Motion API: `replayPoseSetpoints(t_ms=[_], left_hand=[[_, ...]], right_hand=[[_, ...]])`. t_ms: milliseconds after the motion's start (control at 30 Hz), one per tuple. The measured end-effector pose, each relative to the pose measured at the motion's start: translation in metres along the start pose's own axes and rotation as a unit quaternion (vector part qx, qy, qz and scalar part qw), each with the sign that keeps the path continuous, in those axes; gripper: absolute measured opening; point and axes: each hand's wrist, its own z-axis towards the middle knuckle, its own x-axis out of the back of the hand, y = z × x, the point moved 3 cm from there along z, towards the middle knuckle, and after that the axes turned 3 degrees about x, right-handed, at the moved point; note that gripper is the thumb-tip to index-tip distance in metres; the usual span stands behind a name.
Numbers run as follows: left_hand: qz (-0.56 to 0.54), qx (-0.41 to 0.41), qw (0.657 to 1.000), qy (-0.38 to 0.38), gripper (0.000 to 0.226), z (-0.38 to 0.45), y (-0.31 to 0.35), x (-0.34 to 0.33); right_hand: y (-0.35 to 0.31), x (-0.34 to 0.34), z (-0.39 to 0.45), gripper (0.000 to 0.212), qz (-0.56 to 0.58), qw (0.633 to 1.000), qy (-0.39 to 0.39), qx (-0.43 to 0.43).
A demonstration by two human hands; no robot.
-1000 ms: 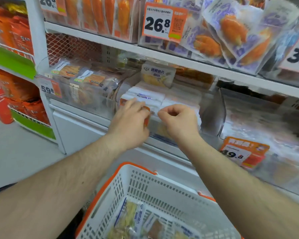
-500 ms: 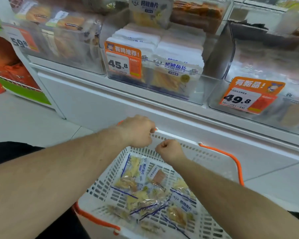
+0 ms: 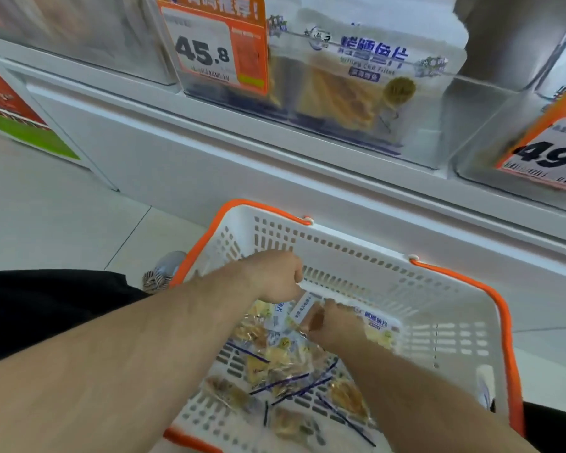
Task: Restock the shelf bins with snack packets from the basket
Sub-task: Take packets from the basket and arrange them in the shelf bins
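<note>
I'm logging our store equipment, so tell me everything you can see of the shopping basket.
The basket is white slotted plastic with an orange rim band and orange handle folded down along its edge. It sits low in front of the white shelf base, open side up. Clear snack packets of yellowish pieces lie loose on its floor. Both hands reach inside: the left hand and right hand are at the packets.

- Left hand (image 3: 272, 276): fingers curled under, out of sight; whether they hold a packet cannot be told.
- Right hand (image 3: 335, 322): fingertips hidden among the snack packets (image 3: 275, 358).
- Price tag (image 3: 549, 148), right: cut by the frame edge, last digit lost.
- Clear bin (image 3: 438, 125): top cropped, print blurred.
- Basket (image 3: 422, 308): near rim cropped.
</note>
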Motion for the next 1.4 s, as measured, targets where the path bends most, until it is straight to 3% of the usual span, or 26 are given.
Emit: replayPoseSetpoints(t_ms=[67,200,367,433,500,633,733,967,1033,1167,1400], left_hand=[[-0.008,0.010,1.000,-0.004,0.037,0.005,-0.004,-0.003],[-0.024,0.031,0.999,-0.011,0.037,0.010,-0.013,-0.009],[-0.028,0.046,0.998,-0.011,0.037,0.010,-0.017,-0.012],[-0.028,0.045,0.999,-0.010,0.036,0.009,-0.016,-0.012],[-0.028,0.044,0.999,-0.008,0.035,0.008,-0.015,-0.011],[-0.019,0.036,0.999,-0.006,0.038,0.005,-0.010,-0.009],[-0.023,0.026,0.999,0.023,0.045,0.003,-0.006,0.000],[-0.122,-0.014,0.987,0.103,0.067,-0.022,0.016,0.038],[-0.168,-0.023,0.980,0.107,0.062,-0.035,0.026,0.049],[-0.233,-0.071,0.962,0.122,0.027,-0.062,0.050,0.064],[-0.290,-0.147,0.935,0.142,0.005,-0.107,0.093,0.073]], right_hand=[[-0.005,-0.011,0.007,0.087,-0.004,1.000,-0.017,0.002],[-0.011,-0.019,0.016,0.088,-0.022,1.000,0.008,0.006],[-0.013,-0.021,0.021,0.109,-0.036,0.999,0.028,0.004],[-0.015,-0.015,0.021,0.101,-0.065,0.996,0.060,0.011],[-0.018,-0.009,0.021,0.079,-0.057,0.995,0.077,0.023],[-0.018,0.012,0.015,0.029,0.141,0.990,0.005,0.005],[-0.015,0.048,0.002,0.029,0.171,0.984,-0.008,0.050],[-0.005,0.164,-0.061,0.034,0.158,0.973,0.052,0.162],[-0.003,0.193,-0.086,0.031,0.167,0.968,0.063,0.177],[0.003,0.239,-0.134,0.028,0.218,0.952,0.083,0.198],[0.019,0.289,-0.200,0.033,0.214,0.942,0.132,0.224]])
